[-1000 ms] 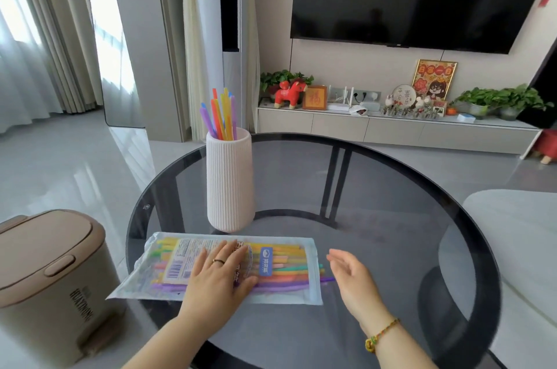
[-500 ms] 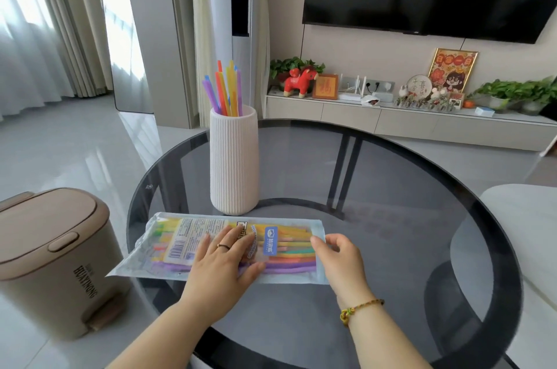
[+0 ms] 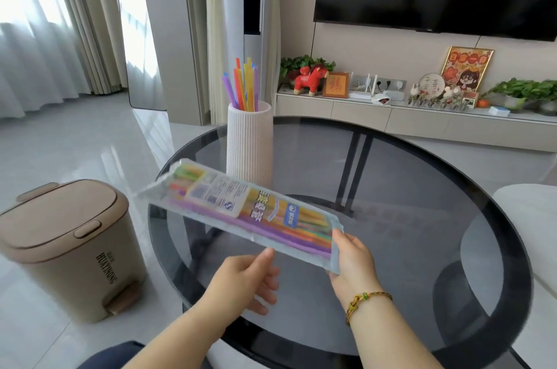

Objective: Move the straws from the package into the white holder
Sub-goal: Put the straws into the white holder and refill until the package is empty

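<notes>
A clear plastic package full of coloured straws is lifted off the round glass table and tilted, its far end up and to the left. My right hand grips the package's near right end. My left hand is under the package's lower edge, fingers apart, thumb tip at the plastic. Behind the package stands the white ribbed holder, upright on the table, with several coloured straws sticking out of its top.
A beige pedal bin stands on the floor left of the table. A white seat edge lies at the right. Behind the table runs a low TV cabinet with plants and ornaments.
The package was lying flat on the table under my left palm. My right hand took its right end and lifted it into the air; my left hand came off the top.
</notes>
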